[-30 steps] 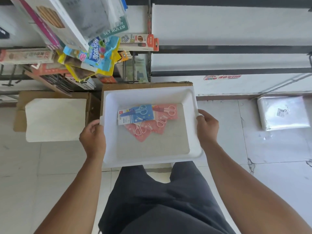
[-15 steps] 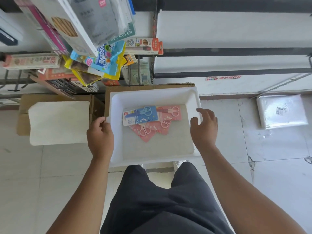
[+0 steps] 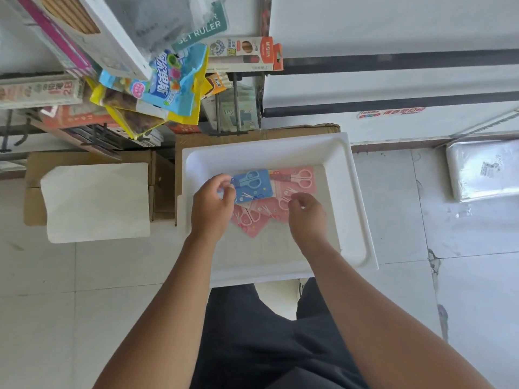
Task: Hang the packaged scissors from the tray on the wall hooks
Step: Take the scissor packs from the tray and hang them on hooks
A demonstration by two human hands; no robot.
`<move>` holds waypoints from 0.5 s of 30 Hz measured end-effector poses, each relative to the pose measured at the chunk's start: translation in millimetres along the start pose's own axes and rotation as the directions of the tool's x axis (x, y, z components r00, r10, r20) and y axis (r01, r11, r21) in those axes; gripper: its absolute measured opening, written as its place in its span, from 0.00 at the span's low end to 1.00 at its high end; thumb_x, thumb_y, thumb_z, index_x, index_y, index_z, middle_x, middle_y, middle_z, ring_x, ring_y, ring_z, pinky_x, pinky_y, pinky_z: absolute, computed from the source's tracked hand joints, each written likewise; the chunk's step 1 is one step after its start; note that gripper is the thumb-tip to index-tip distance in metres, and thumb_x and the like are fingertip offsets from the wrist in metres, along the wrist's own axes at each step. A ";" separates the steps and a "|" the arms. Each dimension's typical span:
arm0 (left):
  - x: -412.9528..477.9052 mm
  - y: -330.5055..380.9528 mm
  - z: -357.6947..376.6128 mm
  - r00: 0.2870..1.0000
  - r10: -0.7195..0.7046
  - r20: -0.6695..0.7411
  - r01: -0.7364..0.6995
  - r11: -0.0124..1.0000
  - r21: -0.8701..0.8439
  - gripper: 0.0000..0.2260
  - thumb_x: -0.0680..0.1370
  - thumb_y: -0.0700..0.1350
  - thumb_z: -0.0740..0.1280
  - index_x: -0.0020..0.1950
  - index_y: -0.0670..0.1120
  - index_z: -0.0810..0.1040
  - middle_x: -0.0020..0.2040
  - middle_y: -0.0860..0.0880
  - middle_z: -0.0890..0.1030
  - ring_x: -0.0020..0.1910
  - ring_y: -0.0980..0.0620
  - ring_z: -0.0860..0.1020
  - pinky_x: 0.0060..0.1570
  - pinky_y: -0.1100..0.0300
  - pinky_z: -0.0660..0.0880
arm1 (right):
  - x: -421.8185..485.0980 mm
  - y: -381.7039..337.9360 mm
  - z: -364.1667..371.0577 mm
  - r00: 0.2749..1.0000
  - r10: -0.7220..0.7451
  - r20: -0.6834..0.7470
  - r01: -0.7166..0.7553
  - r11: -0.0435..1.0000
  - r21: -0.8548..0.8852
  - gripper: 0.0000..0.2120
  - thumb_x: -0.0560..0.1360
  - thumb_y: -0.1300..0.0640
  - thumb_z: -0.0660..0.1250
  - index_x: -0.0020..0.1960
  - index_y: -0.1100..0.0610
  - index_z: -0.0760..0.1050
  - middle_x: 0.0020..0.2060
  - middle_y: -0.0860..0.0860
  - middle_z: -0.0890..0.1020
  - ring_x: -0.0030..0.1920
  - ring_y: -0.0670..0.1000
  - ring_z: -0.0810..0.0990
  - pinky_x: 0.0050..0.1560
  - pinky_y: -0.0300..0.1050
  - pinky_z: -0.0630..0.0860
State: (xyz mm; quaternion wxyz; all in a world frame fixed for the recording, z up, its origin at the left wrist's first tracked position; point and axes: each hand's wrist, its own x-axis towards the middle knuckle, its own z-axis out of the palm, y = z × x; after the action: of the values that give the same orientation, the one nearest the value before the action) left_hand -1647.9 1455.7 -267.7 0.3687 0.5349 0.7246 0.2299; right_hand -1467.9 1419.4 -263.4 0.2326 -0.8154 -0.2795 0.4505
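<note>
Picking up is underway: the left hand (image 3: 212, 204) pinches the blue scissors pack (image 3: 252, 186) in the tray (image 3: 356, 209), the right hand (image 3: 306, 217) curls over pink packs (image 3: 295, 179), its grip unclear; lifting comes next.

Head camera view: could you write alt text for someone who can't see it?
Looking down, a person's left hand and right hand reach into a white tray holding one blue scissors pack lying over several pink scissors packs. Packaged stationery hangs on wall hooks at upper left, above cardboard boxes.
</note>
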 end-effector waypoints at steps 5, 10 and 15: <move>50.7 -19.9 22.1 0.975 -0.032 0.220 -0.007 0.984 0.176 0.23 0.77 0.58 0.67 0.68 0.47 0.76 0.65 0.47 0.78 0.62 0.48 0.77 0.58 0.55 0.75 | 21.8 5.2 15.4 0.995 0.089 -0.049 -0.088 0.996 0.025 0.09 0.78 0.60 0.59 0.47 0.53 0.78 0.35 0.45 0.78 0.35 0.46 0.75 0.32 0.38 0.67; 73.9 -28.5 35.6 0.916 -0.037 0.400 -0.168 0.869 0.465 0.35 0.70 0.63 0.73 0.73 0.50 0.71 0.68 0.44 0.72 0.69 0.41 0.68 0.67 0.48 0.64 | 38.2 4.7 24.2 0.980 0.168 -0.108 -0.160 0.984 0.085 0.11 0.77 0.58 0.60 0.55 0.58 0.79 0.45 0.53 0.84 0.47 0.55 0.79 0.49 0.47 0.76; 76.6 -31.3 41.0 0.934 0.016 0.357 -0.203 0.845 0.494 0.32 0.67 0.63 0.75 0.67 0.50 0.75 0.64 0.47 0.75 0.67 0.43 0.69 0.62 0.49 0.60 | 52.7 2.2 32.9 0.953 0.271 -0.138 -0.238 0.946 0.219 0.07 0.75 0.57 0.62 0.53 0.54 0.72 0.39 0.51 0.76 0.42 0.54 0.75 0.34 0.42 0.70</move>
State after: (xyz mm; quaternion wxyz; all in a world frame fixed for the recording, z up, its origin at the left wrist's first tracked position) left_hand -1646.8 1515.5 -338.0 0.3143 0.6873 0.6530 -0.0505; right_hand -1472.7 1457.0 -312.6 0.2756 -0.8519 -0.1045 0.4329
